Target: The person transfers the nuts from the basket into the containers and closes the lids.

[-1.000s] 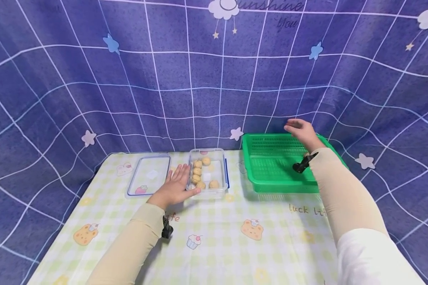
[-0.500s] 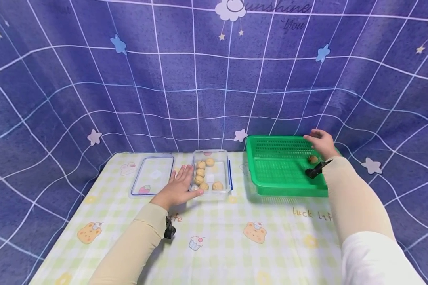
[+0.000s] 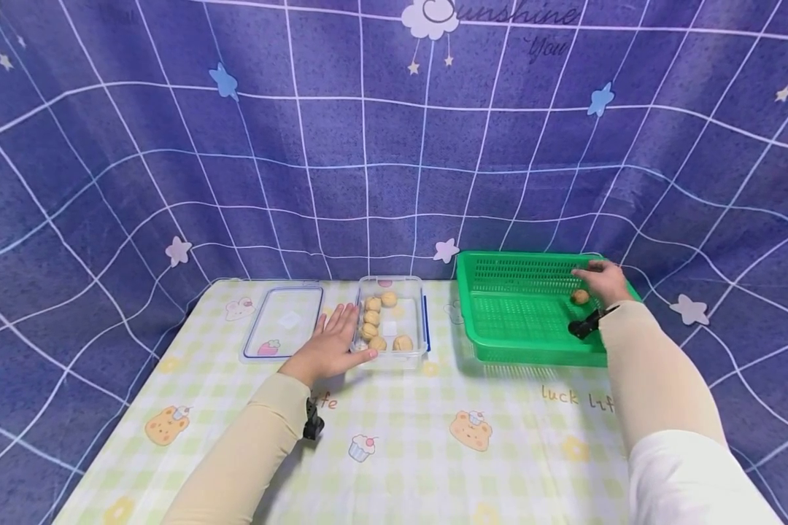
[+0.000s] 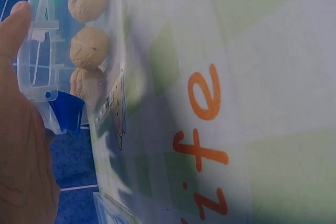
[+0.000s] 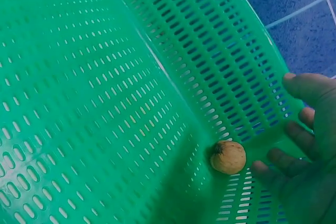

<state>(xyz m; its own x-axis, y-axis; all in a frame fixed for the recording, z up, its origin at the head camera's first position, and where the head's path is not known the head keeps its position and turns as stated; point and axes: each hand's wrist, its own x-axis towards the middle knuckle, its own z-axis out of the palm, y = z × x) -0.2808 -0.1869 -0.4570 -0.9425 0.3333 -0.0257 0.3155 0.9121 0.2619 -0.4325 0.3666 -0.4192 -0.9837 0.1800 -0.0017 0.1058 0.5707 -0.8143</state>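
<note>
My left hand [image 3: 331,350] lies with its fingers straight along the left side of a clear plastic food container [image 3: 400,359], the thumb at its near rim. Several pale brown walnuts [image 3: 371,318] sit inside, mostly along the left side. In the left wrist view, the hand [image 4: 23,150] is beside the container's blue clip [image 4: 67,111]. Over the right end of a green basket [image 3: 512,321] is my right hand [image 3: 605,282], fingers spread and slightly bent, holding nothing. One walnut [image 5: 229,157] lies in the basket's corner, just off the fingertips in the right wrist view.
A clear lid with a blue seal [image 3: 282,324] lies flat left of the container. A checked cloth [image 3: 420,452] covers the table. Behind the table hangs a blue curtain [image 3: 394,189] with a white grid, close to the basket's back rim.
My right hand has moved right and down into the basket's right end, toward the walnut there. My left hand has kept its place at the container. The head view has shifted slightly.
</note>
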